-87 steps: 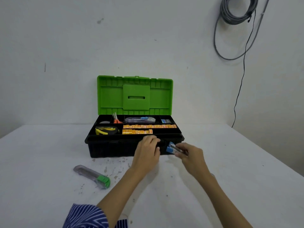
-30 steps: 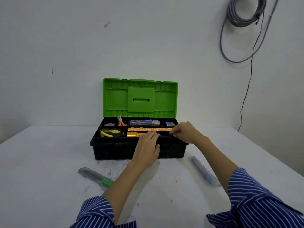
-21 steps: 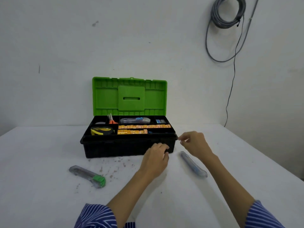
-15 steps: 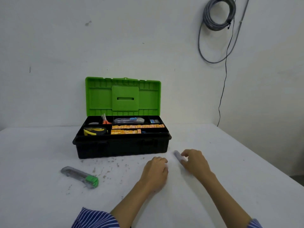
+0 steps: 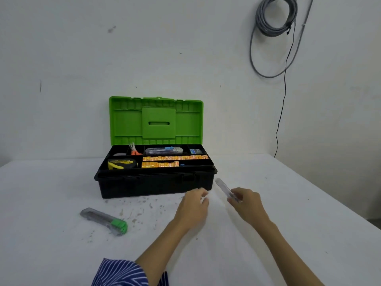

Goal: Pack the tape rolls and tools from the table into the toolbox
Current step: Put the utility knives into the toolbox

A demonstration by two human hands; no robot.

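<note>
The black toolbox [image 5: 156, 185] stands open on the white table, its green lid [image 5: 156, 120] upright. Its tray holds a yellow tape measure [image 5: 121, 163], orange scissors [image 5: 134, 151], a clear case [image 5: 164, 150] and orange strips [image 5: 175, 158]. My right hand [image 5: 246, 205] grips a slim clear-grey cutter [image 5: 223, 187], lifted off the table just right of the box's front corner. My left hand [image 5: 192, 209] hovers beside it, fingers loosely curled and holding nothing. A grey utility knife with a green end [image 5: 104, 220] lies on the table at front left.
The wall stands right behind the toolbox. A coiled grey cable [image 5: 274, 17] hangs on the wall at upper right, with a black wire running down to the table's back edge. Scuff marks dot the table in front of the box.
My right hand left the tray, dropped to the table right of the box and picked up the slim cutter. My left hand came off the box's front edge.
</note>
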